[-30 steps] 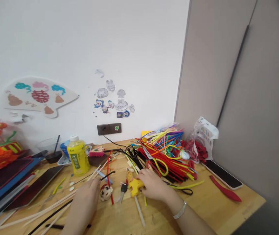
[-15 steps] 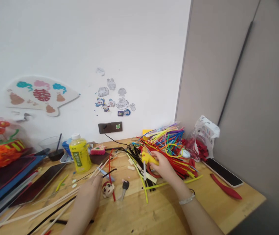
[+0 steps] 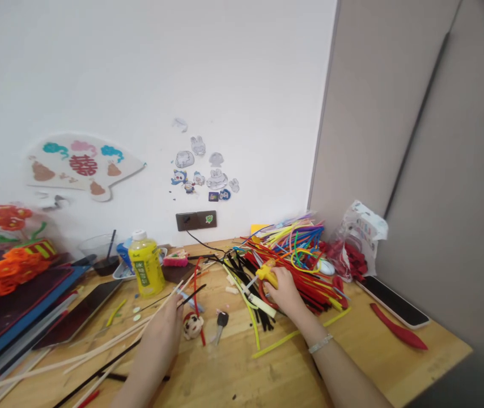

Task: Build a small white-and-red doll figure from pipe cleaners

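My right hand is wrapped round a yellow hot glue gun. A translucent glue stick juts out of the gun to the lower left. My left hand is closed on cream pipe cleaners and a black one whose tip pokes out past the fingers. Beside that hand sit a small round doll head and a red pipe cleaner. A black-headed key lies a little to the right.
Behind the right hand spreads a heap of coloured pipe cleaners. A yellow bottle stands at the back. Phone and red strip lie right; a dark tablet and orange flowers are left. A cord runs from the wall socket.
The glue gun has moved and tilted, so its glue stick now slants to the lower left instead of hanging down. My left hand keeps its hold, and the whole view has shifted slightly.
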A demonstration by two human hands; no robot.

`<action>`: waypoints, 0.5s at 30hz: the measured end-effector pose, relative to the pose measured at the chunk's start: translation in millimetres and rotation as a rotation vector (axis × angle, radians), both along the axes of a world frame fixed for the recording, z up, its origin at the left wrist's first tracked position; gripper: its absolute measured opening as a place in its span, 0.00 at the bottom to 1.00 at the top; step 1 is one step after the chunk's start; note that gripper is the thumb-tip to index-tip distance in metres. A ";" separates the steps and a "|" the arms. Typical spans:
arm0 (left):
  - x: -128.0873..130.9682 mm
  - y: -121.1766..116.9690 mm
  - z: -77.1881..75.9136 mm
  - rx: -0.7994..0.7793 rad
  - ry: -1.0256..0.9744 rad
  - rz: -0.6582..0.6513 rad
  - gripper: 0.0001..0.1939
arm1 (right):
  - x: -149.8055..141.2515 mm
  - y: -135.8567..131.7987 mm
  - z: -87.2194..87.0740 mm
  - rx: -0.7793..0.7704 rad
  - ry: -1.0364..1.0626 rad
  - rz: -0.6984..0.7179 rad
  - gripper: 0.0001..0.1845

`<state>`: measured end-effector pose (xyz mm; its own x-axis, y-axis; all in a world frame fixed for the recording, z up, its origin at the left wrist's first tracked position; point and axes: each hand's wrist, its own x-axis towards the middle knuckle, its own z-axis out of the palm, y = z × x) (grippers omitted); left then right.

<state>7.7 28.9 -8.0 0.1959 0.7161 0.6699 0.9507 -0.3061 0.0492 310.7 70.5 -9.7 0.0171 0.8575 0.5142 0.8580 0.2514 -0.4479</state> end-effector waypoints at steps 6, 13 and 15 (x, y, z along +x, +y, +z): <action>1.4 -10.8 8.8 0.048 0.038 -0.096 0.12 | -23.1 -29.5 20.3 -0.150 -0.264 0.164 0.06; 4.3 -18.1 14.2 0.140 0.093 -0.176 0.14 | -39.6 -37.0 19.5 -0.280 -0.394 0.113 0.13; 6.1 -20.2 16.2 0.160 0.106 -0.194 0.14 | -39.7 -38.0 18.8 -0.315 -0.391 0.126 0.14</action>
